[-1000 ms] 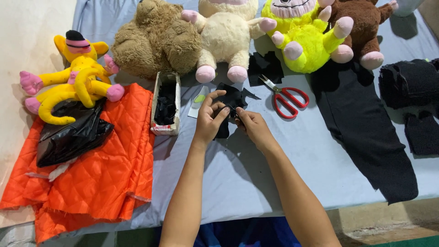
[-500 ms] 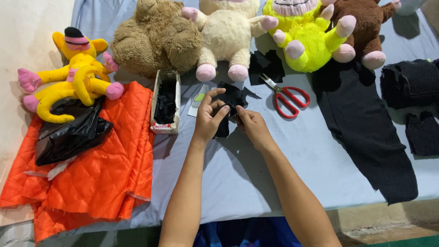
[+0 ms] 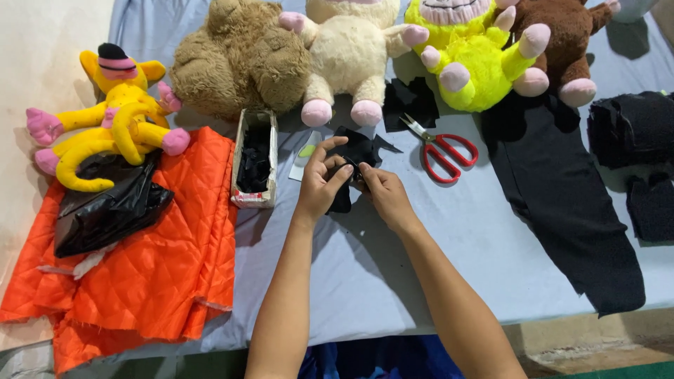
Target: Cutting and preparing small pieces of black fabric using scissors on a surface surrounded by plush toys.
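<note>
My left hand and right hand pinch one small black fabric piece between them at mid-table; my fingers hide its near edge. Red scissors lie just right, a small box left. Bare blue table cover lies near me.

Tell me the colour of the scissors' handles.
Red, on the scissors; the head view shows them, right of both hands.
</note>
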